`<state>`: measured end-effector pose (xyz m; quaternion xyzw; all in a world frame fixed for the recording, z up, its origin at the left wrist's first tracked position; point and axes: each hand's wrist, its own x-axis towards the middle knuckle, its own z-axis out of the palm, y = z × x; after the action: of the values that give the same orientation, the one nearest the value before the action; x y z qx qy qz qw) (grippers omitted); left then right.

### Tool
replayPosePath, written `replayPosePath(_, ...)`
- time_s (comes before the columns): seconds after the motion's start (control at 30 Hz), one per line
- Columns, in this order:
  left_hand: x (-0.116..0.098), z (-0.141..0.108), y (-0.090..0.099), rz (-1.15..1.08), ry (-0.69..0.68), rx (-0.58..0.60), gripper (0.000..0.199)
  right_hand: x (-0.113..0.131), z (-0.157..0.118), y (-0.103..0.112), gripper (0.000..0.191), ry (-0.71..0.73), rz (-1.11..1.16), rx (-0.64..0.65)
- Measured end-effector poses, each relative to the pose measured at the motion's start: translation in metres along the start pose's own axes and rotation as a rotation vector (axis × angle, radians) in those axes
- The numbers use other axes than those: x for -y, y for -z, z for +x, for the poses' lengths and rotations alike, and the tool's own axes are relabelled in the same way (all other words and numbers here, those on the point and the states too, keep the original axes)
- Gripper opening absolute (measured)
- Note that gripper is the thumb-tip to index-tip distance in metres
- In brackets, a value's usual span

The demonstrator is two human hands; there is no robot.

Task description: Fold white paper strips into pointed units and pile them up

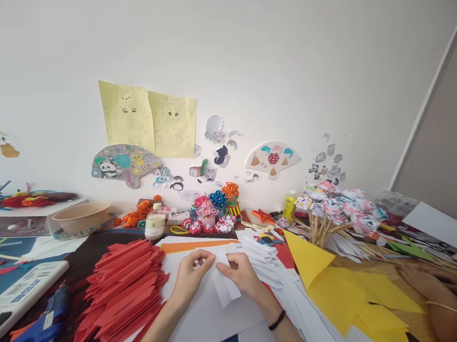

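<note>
A small folded white paper strip is held between my two hands, over larger white sheets. Its upper end is pinched by the thumb and fingers of my left hand. My right hand, with a black band on the wrist, grips the same strip from the right side. To the left lies a big pile of folded red paper strips. A stack of folded white strips sits just beyond my right hand. Under the upper edge of the white sheets shows orange paper.
Yellow sheets spread at the right, near another person's hand and arm. Paper flowers on sticks, a small bottle and a bowl stand behind. A blue glue gun lies at lower left.
</note>
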<state>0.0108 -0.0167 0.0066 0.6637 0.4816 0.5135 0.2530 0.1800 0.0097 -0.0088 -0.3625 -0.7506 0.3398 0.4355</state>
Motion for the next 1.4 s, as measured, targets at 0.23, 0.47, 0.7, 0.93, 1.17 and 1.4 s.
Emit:
replayPosePath(0.23,-0.005,-0.003,0.002,0.090,-0.126,-0.030,0.034,0.001,0.001,0.000,0.053,-0.009,0.008,-0.024)
replayPosePath(0.47,-0.005,-0.002,0.000,0.144,-0.110,0.011,0.033,0.000,0.001,0.001,0.054,-0.018,0.054,-0.098)
replayPosePath(0.7,-0.007,-0.005,-0.001,0.171,-0.174,0.044,0.030,0.004,0.000,0.004,0.053,-0.042,0.143,-0.090)
replayPosePath(0.93,-0.001,-0.004,-0.002,0.266,-0.191,0.070,0.027,0.009,-0.002,0.004,0.052,-0.086,0.183,-0.059)
replayPosePath(1.17,-0.004,-0.004,-0.002,0.170,-0.152,0.055,0.025,0.008,-0.001,0.007,0.056,-0.073,0.202,-0.038)
replayPosePath(1.4,-0.008,-0.001,0.000,0.007,-0.095,0.053,0.024,0.009,-0.002,0.007,0.055,-0.078,0.213,0.028)
